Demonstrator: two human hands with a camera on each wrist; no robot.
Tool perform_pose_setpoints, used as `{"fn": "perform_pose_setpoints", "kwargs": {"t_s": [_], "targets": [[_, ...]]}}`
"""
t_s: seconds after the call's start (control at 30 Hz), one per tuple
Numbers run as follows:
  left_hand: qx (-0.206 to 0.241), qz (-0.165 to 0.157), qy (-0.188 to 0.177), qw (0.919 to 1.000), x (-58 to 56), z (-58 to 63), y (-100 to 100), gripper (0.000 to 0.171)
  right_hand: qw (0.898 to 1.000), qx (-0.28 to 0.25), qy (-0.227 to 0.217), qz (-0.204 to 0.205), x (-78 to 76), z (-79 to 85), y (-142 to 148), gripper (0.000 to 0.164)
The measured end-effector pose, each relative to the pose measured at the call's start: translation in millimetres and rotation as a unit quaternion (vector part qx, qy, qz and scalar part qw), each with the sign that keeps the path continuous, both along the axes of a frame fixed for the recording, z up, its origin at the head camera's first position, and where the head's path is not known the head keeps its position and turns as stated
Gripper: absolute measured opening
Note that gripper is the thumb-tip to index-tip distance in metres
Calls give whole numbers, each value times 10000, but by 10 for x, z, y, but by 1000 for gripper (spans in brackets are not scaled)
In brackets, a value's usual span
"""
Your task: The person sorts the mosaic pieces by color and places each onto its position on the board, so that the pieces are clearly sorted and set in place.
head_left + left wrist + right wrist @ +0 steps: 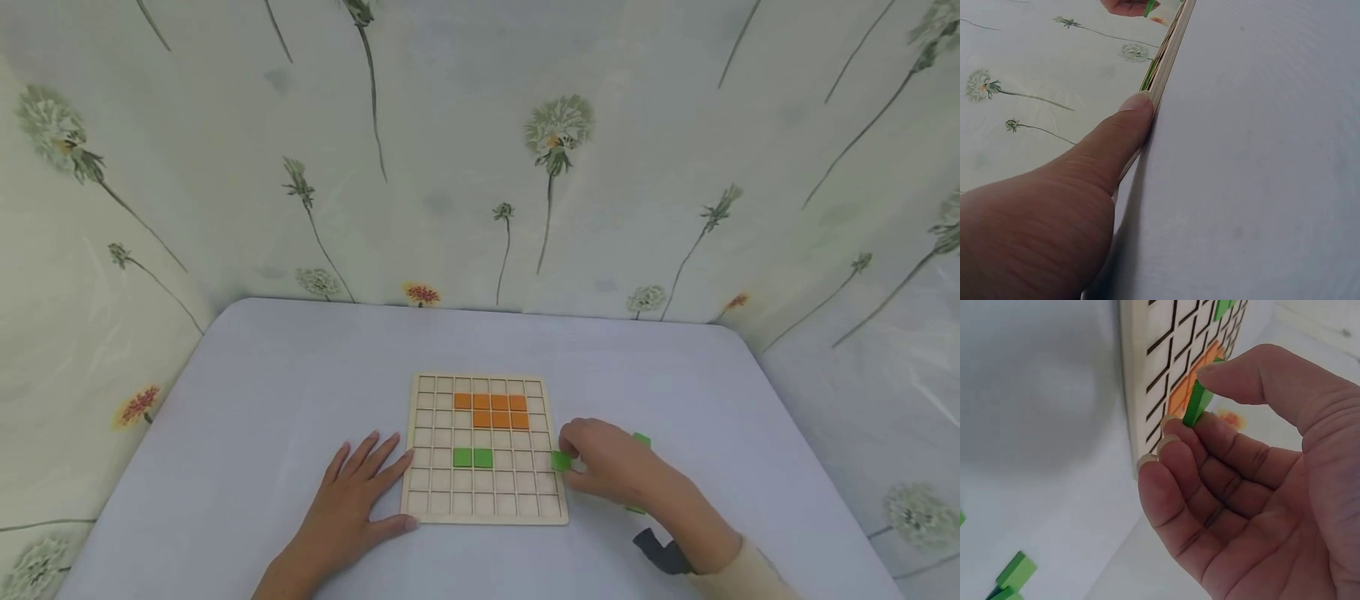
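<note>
A light wooden grid board (442,502) lies flat on the table. My left hand (347,507) rests beside it with fingers spread, touching its left edge; the left wrist view shows the thumb (1107,144) against the board's side. Between thumb and fingers my right hand (611,460) pinches a green square tile (561,462), held over the board's right edge. The right wrist view has that tile turned on edge. Several orange tiles (500,402) sit in two rows in the board's upper cells, and two green tiles (483,457) lie side by side in a lower row.
Loose green tiles (641,438) lie right of the board, partly hidden by the right forearm; some show in the right wrist view (1016,570). A dark curved item (662,553) is by the right wrist. Flower-printed cloth (450,167) stands behind the white table (315,358).
</note>
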State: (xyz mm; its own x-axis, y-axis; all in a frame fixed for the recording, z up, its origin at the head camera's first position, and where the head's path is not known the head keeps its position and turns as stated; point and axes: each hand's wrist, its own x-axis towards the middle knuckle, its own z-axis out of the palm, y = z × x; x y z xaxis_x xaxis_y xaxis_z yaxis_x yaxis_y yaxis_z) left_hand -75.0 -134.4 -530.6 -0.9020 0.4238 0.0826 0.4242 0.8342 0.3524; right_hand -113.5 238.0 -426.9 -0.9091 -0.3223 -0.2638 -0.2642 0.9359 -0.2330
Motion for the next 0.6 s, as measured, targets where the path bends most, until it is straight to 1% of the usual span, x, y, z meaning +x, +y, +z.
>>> {"fn": "perform_pose_setpoints", "kwargs": {"t_s": [0.2, 0.3, 0.5, 0.6], "targets": [[44, -21, -11, 10000, 8, 28, 0, 90, 9993, -141, 45, 349, -57, 0, -149, 18], [61, -17, -13, 10000, 12, 33, -2, 90, 9986, -188, 110, 486, -98, -27, -215, 18], [-10, -27, 160, 9999, 2, -8, -8, 90, 9975, -155, 228, 651, -171, -119, -344, 18], [-11, -25, 204, 9998, -4, -33, -11, 91, 9961, -144, 360, 790, -201, -159, -395, 19]]}}
